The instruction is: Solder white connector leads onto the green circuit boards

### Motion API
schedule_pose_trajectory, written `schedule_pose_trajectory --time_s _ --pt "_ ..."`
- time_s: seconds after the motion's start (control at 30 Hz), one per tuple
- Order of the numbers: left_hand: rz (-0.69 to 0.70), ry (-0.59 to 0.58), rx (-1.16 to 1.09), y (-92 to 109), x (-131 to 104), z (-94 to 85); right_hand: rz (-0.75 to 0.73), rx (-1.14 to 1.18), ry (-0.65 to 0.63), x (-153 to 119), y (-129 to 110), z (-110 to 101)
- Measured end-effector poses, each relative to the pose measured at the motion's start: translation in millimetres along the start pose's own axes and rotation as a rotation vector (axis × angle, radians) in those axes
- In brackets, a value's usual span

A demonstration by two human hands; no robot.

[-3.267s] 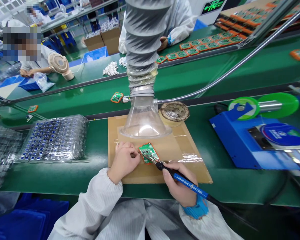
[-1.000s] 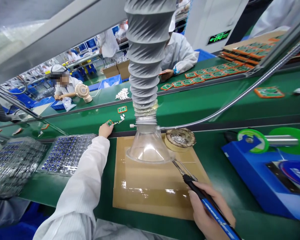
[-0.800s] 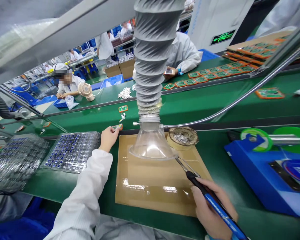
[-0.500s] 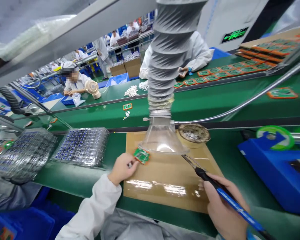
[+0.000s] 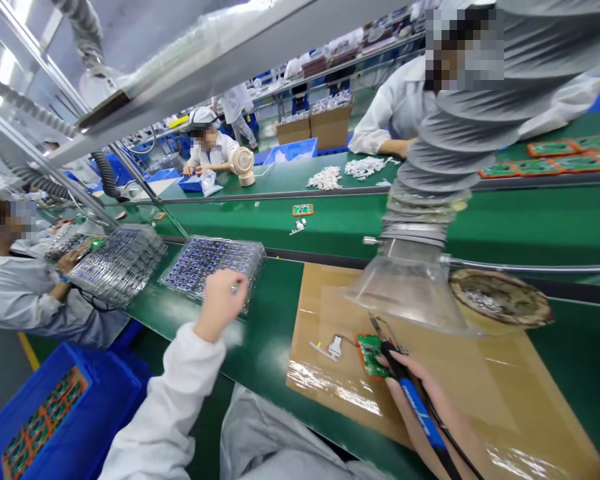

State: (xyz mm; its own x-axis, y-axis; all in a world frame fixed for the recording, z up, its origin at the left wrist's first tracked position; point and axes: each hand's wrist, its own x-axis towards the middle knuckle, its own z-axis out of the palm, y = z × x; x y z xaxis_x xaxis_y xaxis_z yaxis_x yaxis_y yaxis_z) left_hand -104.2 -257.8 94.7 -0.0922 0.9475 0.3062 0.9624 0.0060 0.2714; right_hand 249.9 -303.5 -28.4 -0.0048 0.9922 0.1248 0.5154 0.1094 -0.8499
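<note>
My left hand (image 5: pixel 221 303) is closed above the near right corner of a clear plastic tray of blue-marked parts (image 5: pixel 207 261); a small shiny bit shows at its fingers, too small to name. In my right hand (image 5: pixel 430 407) is a blue and black soldering iron (image 5: pixel 417 408), its metal tip pointing away from me. Under the iron's front end is a green circuit board (image 5: pixel 370 355) with an orange edge, and my right fingertips reach its near edge. Left of the board, a small white connector (image 5: pixel 335 347) with a thin wire lies on the brown sheet (image 5: pixel 325 380).
A clear fume hood (image 5: pixel 410 287) on a grey hose hangs over the sheet, beside a round dish of solder scraps (image 5: pixel 500 300). Behind runs a green conveyor (image 5: pixel 340 230) carrying a board. A blue bin (image 5: pixel 65 407) of boards stands at lower left. Co-workers sit left and opposite.
My left hand has let go of the circuit board and moved left to the clear tray. The board is now beneath the iron in my right hand. The view has swung left.
</note>
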Motion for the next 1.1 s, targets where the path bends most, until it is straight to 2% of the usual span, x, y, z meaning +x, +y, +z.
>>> schedule_pose_trajectory --time_s 0.07,0.13,0.23,0.33,0.47,0.6,0.8,1.1 --pt "-0.241 0.001 0.205 -47.1 13.6 -14.6 0.027 0.028 0.059 -4.1 -8.0 -1.5" --pt "-0.401 -0.050 0.318 -82.8 23.6 -19.9 0.033 0.034 0.079 -5.7 -11.8 -1.7" --pt "-0.499 -0.094 0.338 -108.0 32.4 -16.1 -0.005 0.029 0.058 -2.7 -6.6 -1.7" --pt "-0.530 -0.060 0.337 -109.8 36.2 -8.1 -0.006 0.027 0.047 0.2 -3.2 -2.7" --pt "-0.554 0.001 0.344 -105.5 41.1 -2.2 0.090 0.050 0.085 -3.6 -18.6 -3.1" --pt "-0.620 -0.026 0.321 -108.0 52.4 -1.2 0.099 0.108 0.110 -6.9 -30.4 -2.0" --pt "-0.720 -0.055 0.232 -116.2 67.2 -2.1 0.169 0.154 0.057 -4.5 -30.3 -5.0" --pt "-0.729 -0.011 0.261 -109.9 66.2 -1.3 0.080 0.100 0.090 -5.6 -26.7 -3.7"
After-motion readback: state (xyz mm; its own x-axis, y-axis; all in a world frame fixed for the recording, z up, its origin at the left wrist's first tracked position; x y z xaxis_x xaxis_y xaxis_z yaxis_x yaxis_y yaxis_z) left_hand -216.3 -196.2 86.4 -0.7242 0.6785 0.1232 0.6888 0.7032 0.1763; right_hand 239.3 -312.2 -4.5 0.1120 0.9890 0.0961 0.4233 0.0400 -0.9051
